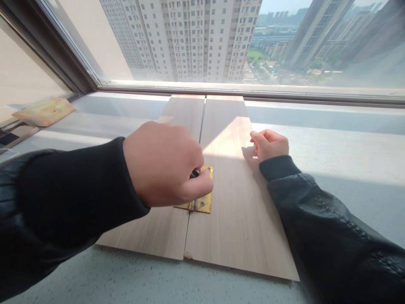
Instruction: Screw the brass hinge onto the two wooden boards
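Observation:
My left hand is closed in a fist over a brass-coloured hinge, covering much of it. Between its thumb and forefinger shows a bit of a black tool; the rest is hidden in the fist. The hinge lies across the seam of two pale wooden boards, the left board and the right board. Cross-head screws show in its right leaf. At the right board's outer edge, my right hand has its fingers curled and pinched. Whether something small is in that pinch I cannot make out.
The boards rest on a speckled white sill, their far ends near the window frame. At the far left lies a soft yellowish packet. A small chip marks the right board's near corner by the seam.

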Demonstrator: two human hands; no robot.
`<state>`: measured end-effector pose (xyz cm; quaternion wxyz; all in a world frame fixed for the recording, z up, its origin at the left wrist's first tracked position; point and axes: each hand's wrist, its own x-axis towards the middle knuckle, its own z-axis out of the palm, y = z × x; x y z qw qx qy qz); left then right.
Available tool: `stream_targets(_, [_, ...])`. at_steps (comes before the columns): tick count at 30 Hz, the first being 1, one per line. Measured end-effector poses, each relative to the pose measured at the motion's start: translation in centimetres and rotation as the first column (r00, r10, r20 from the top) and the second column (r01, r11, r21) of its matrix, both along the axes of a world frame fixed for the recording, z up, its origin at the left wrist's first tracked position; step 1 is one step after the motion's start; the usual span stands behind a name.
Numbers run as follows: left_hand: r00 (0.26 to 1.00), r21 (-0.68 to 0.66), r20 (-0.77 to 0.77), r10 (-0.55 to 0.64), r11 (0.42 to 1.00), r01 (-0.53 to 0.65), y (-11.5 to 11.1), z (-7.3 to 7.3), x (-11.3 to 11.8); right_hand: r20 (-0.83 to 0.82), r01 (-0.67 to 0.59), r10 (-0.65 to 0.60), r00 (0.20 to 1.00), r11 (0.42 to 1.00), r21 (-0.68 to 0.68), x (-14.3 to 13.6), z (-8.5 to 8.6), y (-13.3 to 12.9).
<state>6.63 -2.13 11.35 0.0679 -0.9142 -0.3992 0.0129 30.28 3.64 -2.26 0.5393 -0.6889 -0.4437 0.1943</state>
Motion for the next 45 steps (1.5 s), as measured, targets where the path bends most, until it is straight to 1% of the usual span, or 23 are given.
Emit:
stream_targets(6, [1.000, 0.059, -0.012, -0.020, 0.998, 0.020, 0.0, -0.8, 0.2, 0.005, 0.001, -0.001, 1.000, 1.000, -0.002, 0.1, -0.1, 0.1])
stream_targets(9, [0.999, 0.078, -0.033, -0.016, 0.997, 0.019, -0.1, -0.8, 0.3, 0.007, 0.005, -0.005, 1.000, 1.000, -0.001, 0.1, -0.1, 0.1])
stream_targets(12, [1.000, 0.090, -0.002, -0.026, 0.996, 0.026, -0.1, -0.8, 0.4, 0.008, 0.004, -0.004, 1.000, 1.000, 0.000, 0.0, 0.0, 0.1])
stream_targets(14, [0.998, 0.062, 0.060, -0.034, 0.998, 0.030, 0.0, -0.9, 0.4, 0.008, 0.003, -0.003, 1.000, 1.000, 0.000, 0.0, 0.0, 0.0])
stream_targets(17, [0.978, -0.075, 0.204, -0.042, 0.996, 0.058, 0.3, -1.1, 0.3, 0.013, 0.000, 0.000, 1.000, 1.000, -0.001, 0.0, 0.1, 0.0])
stream_targets(20, [0.935, -0.184, 0.355, -0.024, 0.978, 0.095, 0.4, -1.6, -0.2, 0.028, -0.007, 0.007, 1.000, 1.000, -0.004, 0.0, 0.0, -0.1])
stream_targets(22, [0.903, -0.203, 0.429, -0.004, 0.974, 0.100, 0.2, -2.0, -0.6, 0.053, -0.015, 0.015, 0.999, 1.000, -0.001, 0.0, 0.0, -0.2])
stream_targets(24, [0.878, -0.188, 0.479, 0.003, 0.977, 0.099, -0.1, -2.5, -1.0, 0.094, -0.033, 0.033, 0.995, 0.999, 0.006, 0.0, 0.3, -0.4])
stream_targets(26, [0.855, -0.163, 0.519, 0.001, 0.982, 0.097, -0.4, -3.0, -1.2, 0.156, -0.068, 0.064, 0.986, 0.997, 0.025, -0.2, 1.1, -0.8])
stream_targets(29, [0.795, -0.178, 0.606, 0.021, 0.978, 0.110, -0.7, -3.8, -1.3, 0.245, -0.183, 0.158, 0.956, 0.980, 0.083, -1.6, 3.4, -1.9])
stream_targets(31, [0.729, -0.234, 0.681, 0.069, 0.964, 0.127, -0.7, -4.3, -1.2, 0.263, -0.324, 0.286, 0.921, 0.939, 0.114, -3.2, 5.4, -3.2])
stream_targets(32, [0.692, -0.264, 0.716, 0.096, 0.954, 0.140, -0.6, -4.5, -1.1, 0.259, -0.437, 0.395, 0.881, 0.890, 0.128, -4.1, 6.4, -4.0])
stream_targets(33, [0.652, -0.296, 0.748, 0.126, 0.942, 0.158, -0.5, -4.8, -1.1, 0.209, -0.616, 0.582, 0.785, 0.770, 0.166, -5.0, 7.3, -4.8])
stream_targets(34, [0.611, -0.332, 0.776, 0.157, 0.925, 0.184, -0.3, -5.0, -1.1, 0.156, -0.733, 0.716, 0.680, 0.659, 0.169, -5.8, 8.0, -5.6])
stream_targets(35, [0.569, -0.370, 0.800, 0.190, 0.903, 0.217, -0.1, -5.3, -1.1, 0.113, -0.810, 0.804, 0.583, 0.566, 0.152, -6.4, 8.7, -6.3])
stream_targets(36, [0.531, -0.408, 0.817, 0.223, 0.875, 0.261, 0.0, -5.5, -1.1, 0.099, -0.850, 0.846, 0.524, 0.512, 0.125, -6.9, 9.1, -6.9])
stream_targets(37, [0.495, -0.440, 0.832, 0.251, 0.841, 0.314, 0.2, -5.8, -1.2, 0.099, -0.868, 0.864, 0.494, 0.483, 0.118, -7.3, 9.4, -7.3])
stream_targets(39, [0.437, -0.472, 0.853, 0.283, 0.776, 0.418, 0.5, -6.2, -1.2, 0.141, -0.881, 0.870, 0.472, 0.460, 0.113, -7.5, 9.7, -7.6])
stream_targets(40, [0.418, -0.472, 0.862, 0.286, 0.753, 0.459, 0.7, -6.4, -1.3, 0.170, -0.888, 0.872, 0.460, 0.447, 0.106, -7.4, 9.7, -7.6])
stream_targets(43, [0.392, -0.455, 0.879, 0.271, 0.721, 0.522, 0.9, -6.6, -1.5, 0.197, -0.910, 0.889, 0.413, 0.411, 0.053, -7.1, 9.7, -7.2])
stream_targets(45, [0.399, -0.445, 0.882, 0.249, 0.718, 0.536, 1.0, -6.6, -1.7, 0.160, -0.910, 0.896, 0.414, 0.413, 0.041, -6.9, 9.7, -7.0])
